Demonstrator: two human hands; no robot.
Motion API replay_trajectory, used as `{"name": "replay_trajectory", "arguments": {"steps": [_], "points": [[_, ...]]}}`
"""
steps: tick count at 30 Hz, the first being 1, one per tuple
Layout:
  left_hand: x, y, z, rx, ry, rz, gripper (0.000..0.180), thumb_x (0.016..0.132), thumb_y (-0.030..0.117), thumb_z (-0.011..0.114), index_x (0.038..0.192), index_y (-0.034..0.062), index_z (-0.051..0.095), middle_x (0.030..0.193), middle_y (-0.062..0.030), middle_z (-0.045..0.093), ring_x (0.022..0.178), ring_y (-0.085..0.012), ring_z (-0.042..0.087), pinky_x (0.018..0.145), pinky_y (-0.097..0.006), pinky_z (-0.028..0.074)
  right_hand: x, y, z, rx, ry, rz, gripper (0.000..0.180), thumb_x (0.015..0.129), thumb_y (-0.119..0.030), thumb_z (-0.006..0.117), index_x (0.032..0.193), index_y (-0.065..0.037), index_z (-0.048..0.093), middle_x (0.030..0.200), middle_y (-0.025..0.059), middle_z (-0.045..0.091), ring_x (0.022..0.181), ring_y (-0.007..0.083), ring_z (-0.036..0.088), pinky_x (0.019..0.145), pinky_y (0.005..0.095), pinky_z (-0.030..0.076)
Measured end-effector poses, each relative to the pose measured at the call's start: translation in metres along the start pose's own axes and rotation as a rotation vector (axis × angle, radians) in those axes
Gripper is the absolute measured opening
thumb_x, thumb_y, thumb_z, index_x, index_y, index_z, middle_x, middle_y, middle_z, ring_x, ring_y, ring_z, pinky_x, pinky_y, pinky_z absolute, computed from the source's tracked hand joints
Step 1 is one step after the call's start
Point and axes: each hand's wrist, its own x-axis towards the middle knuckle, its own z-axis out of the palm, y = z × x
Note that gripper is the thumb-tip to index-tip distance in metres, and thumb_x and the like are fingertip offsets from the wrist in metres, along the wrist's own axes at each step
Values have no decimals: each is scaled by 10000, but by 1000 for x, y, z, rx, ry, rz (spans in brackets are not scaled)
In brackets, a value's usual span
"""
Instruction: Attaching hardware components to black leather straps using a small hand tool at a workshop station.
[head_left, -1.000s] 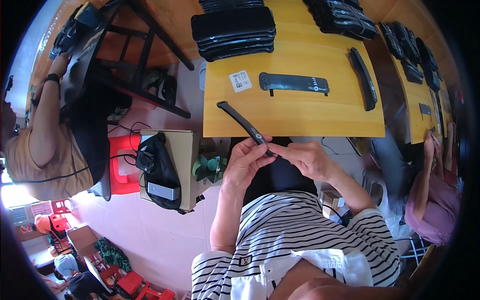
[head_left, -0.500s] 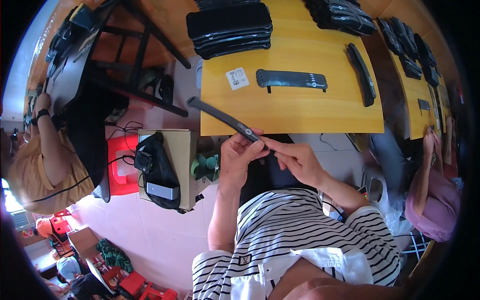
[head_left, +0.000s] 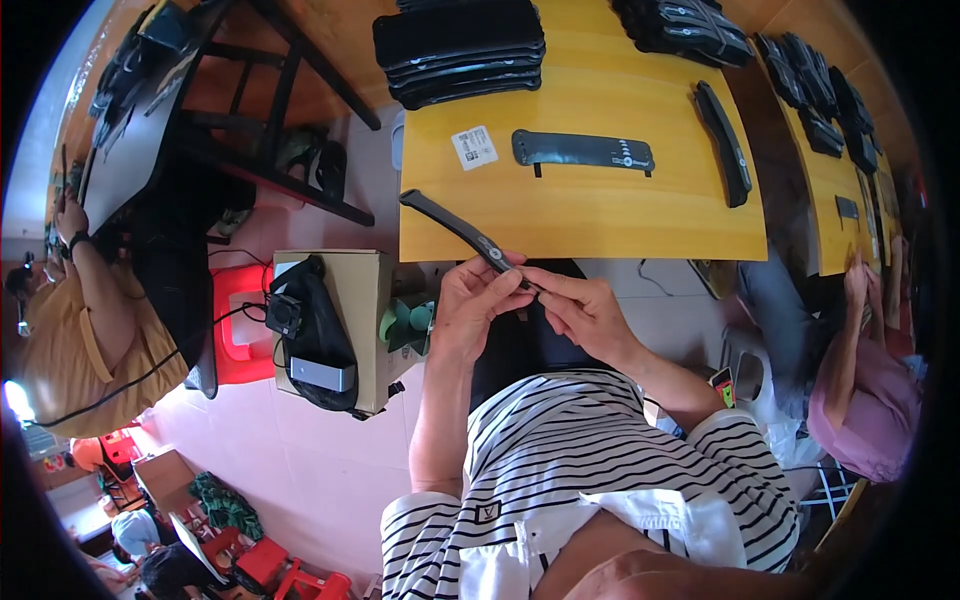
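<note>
Both my hands hold one long black strap (head_left: 452,222) just in front of the yellow table's (head_left: 600,215) near edge. My left hand (head_left: 478,300) grips the strap near its lower end, fingers wrapped around it. My right hand (head_left: 580,305) pinches that same end between thumb and fingers. The strap's free end sticks up to the left, past the table's corner. On the table lie another flat black strap (head_left: 583,151), a white label card (head_left: 473,147) and a narrow black strap (head_left: 724,143).
Stacks of black pieces (head_left: 460,45) sit at the table's far side, with more (head_left: 690,25) to the right. A cardboard box (head_left: 350,320) with a black bag stands at my left by a red stool (head_left: 240,335). Other people sit at the far left (head_left: 80,320) and right (head_left: 860,390).
The strap in my hands has swung a little, its free end now pointing further left and lower across the table's corner. My hands stay close together on its lower end.
</note>
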Motion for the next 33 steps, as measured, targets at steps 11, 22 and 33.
{"name": "replay_trajectory", "arguments": {"steps": [11, 22, 33], "points": [[-14, 12, 26, 874, 314, 284, 247, 783, 174, 683, 719, -45, 589, 532, -65, 578, 499, -103, 551, 493, -220, 417, 12, -2, -5, -118, -30, -78, 321, 887, 14, 465, 1187, -46, 563, 646, -26, 486, 536, 50, 395, 478, 173, 335], [-17, 13, 26, 891, 199, 310, 210, 864, 159, 587, 795, -36, 555, 602, -62, 550, 535, -104, 524, 504, -225, 443, 18, 2, -11, 41, -144, -16, 291, 883, -18, 513, 1163, -52, 581, 803, -26, 567, 661, 47, 465, 572, 192, 414], [-26, 15, 22, 1097, 218, 452, 233, 836, 152, 604, 690, -12, 528, 564, -100, 537, 464, -199, 520, 456, -300, 399, 17, 0, -8, -4, -173, -60, 327, 874, 8, 493, 1181, -74, 572, 723, -27, 521, 613, 52, 429, 552, 186, 388]]}}
